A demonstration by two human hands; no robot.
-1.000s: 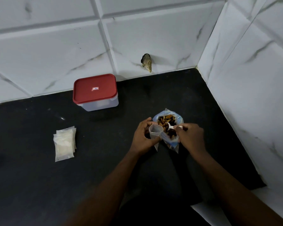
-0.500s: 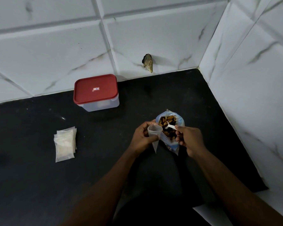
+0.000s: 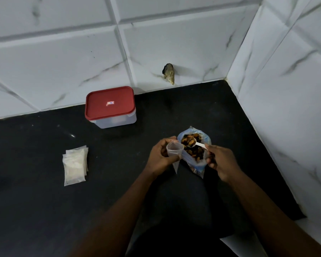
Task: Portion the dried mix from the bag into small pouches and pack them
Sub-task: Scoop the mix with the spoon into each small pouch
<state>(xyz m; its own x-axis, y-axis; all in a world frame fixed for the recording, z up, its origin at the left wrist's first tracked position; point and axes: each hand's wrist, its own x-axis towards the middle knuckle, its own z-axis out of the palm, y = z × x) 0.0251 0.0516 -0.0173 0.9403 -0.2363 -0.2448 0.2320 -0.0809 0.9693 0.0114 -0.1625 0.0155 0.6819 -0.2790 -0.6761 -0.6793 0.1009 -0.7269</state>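
Clear, seemingly limp pouch (image 3: 174, 150) is pinched at its rim by the left hand (image 3: 160, 157), the spoon (image 3: 199, 144) by the right hand (image 3: 221, 162).

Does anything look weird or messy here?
No big spill shows. One odd thing: a dark brownish lump sits on the white wall tile, just above the black counter. It looks out of place on the plain wall. I cannot tell what it is.

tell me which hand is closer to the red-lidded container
Left. The left hand, holding the small pouch, is in front and to the right of the red-lidded container; the right hand, holding the spoon over the bag, is farther to the right.
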